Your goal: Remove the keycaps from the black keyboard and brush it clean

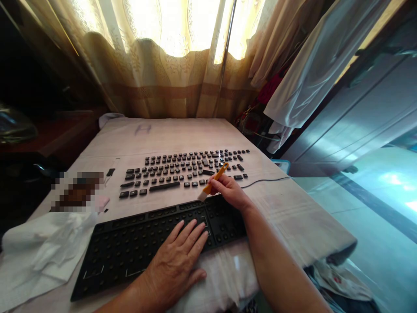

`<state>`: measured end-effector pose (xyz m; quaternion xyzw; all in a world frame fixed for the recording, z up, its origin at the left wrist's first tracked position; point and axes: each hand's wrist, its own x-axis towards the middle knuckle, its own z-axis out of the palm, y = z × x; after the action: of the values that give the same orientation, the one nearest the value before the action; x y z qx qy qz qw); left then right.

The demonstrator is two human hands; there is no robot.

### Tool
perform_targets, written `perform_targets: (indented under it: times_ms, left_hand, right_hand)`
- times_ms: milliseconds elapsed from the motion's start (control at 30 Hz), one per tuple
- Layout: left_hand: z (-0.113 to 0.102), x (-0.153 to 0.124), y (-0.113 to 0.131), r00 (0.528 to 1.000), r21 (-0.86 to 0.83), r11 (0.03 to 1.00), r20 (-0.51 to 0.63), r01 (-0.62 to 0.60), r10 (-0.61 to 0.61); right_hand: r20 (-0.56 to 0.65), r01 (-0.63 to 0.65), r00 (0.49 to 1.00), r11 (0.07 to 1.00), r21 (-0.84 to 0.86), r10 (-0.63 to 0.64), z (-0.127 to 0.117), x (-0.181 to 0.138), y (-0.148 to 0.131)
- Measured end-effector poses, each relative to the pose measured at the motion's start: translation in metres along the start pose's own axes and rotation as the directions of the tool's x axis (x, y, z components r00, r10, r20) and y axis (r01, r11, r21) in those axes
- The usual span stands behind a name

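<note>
A black keyboard base (130, 248) with its keycaps off lies slantwise along the near side of the table. My left hand (177, 261) rests flat on it, fingers stretched out, holding nothing. Pinched in my right hand (231, 191) is a small brush (213, 183) with an orange handle and pale bristles. The bristles hang at the keyboard's far edge; whether they touch it I cannot tell. Beyond it, the loose black keycaps (164, 186) are laid out in rows much like a keyboard's layout, the long space bar among them.
White tissue paper (55, 248) lies crumpled at the left, near a blurred-out patch (78, 191) and a small black piece (111, 172). A thin cable (265, 180) runs to the table's right edge. Curtains (156, 78) hang behind the cloth-covered table (182, 132); white garments (302, 82) hang at right.
</note>
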<state>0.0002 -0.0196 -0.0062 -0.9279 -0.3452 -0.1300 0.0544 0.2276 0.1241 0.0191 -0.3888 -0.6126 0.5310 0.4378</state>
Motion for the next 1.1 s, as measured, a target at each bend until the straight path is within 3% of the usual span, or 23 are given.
perform_targets:
  times_ms: [300,567,667,833,1000,1100]
  left_hand:
    - [0.005,-0.002,-0.001,0.997,0.073,0.997,-0.066,-0.025,0.03]
    - [0.002,0.001,-0.004,0.992,0.095,0.994,-0.104,-0.06,0.07]
    - [0.002,0.001,-0.003,0.992,0.095,0.994,-0.105,-0.059,0.069]
    - [0.005,-0.001,-0.002,0.996,0.054,0.998,-0.077,-0.043,0.047]
    - [0.004,0.0,-0.002,0.994,0.079,0.996,-0.095,-0.046,0.054]
    - [0.003,0.0,-0.003,0.995,0.07,0.997,-0.087,-0.042,0.048]
  right_hand:
    - [0.064,0.05,0.997,0.999,-0.019,-0.049,0.009,-0.003,0.01]
    - [0.1,0.118,0.99,0.968,-0.222,-0.097,0.005,-0.009,0.004]
    - [0.066,0.135,0.99,0.945,-0.298,-0.121,0.001,-0.01,0.0]
    - [-0.044,0.133,0.988,0.966,-0.22,-0.147,0.0,-0.011,-0.005]
    - [0.08,0.184,0.983,0.922,-0.341,-0.167,0.009,-0.012,-0.007]
    - [0.085,0.204,0.979,0.89,-0.409,-0.185,0.008,-0.012,-0.007]
